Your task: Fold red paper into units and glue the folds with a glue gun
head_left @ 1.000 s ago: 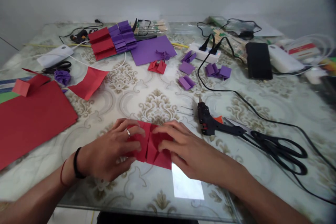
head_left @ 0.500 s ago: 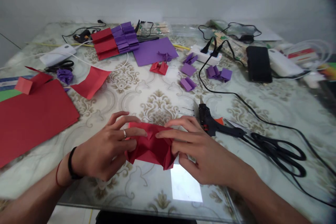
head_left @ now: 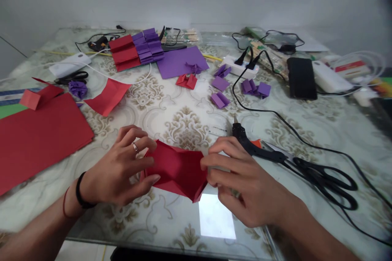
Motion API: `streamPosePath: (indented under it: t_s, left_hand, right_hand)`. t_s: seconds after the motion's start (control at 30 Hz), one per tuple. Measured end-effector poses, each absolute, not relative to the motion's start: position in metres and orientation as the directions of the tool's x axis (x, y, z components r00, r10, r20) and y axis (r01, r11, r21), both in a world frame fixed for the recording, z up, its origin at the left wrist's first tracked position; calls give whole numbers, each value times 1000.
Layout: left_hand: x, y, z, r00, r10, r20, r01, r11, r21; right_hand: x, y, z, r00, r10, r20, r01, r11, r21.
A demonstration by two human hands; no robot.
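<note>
A sheet of folded red paper (head_left: 177, 169) lies near the front of the table, opened out like a shallow tray with raised, creased sides. My left hand (head_left: 122, 167), with a ring on one finger, grips its left end between thumb and fingers. At the right end, my right hand (head_left: 235, 175) pinches the paper's edge with bent fingers. A black hot glue gun (head_left: 260, 149) lies just beyond my right hand, beside black-handled scissors (head_left: 326, 177).
Red sheets (head_left: 43, 138) are stacked at left, near a loose red piece (head_left: 108, 97). Small purple folded pieces (head_left: 219, 100) lie beyond the hands. A power strip (head_left: 240, 67), phone (head_left: 301, 78) and purple sheet (head_left: 174, 63) are farther back. A black cord crosses the right side.
My hands have moved apart to the two ends of the red paper. Its middle, which my fingers covered before, now lies open and its sides stand wider.
</note>
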State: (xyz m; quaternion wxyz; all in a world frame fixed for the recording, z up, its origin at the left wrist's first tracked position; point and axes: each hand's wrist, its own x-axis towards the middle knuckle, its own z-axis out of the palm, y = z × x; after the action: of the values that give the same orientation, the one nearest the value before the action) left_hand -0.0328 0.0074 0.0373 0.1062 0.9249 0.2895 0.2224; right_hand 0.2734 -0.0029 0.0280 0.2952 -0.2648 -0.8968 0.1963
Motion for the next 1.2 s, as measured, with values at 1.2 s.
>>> streamPosePath:
  t_s: [1.2]
  left_hand:
    - [-34, 11, 31, 647, 650, 399, 549, -760, 348]
  right_hand:
    - [269, -2, 22, -736, 607, 301, 380, 738, -558]
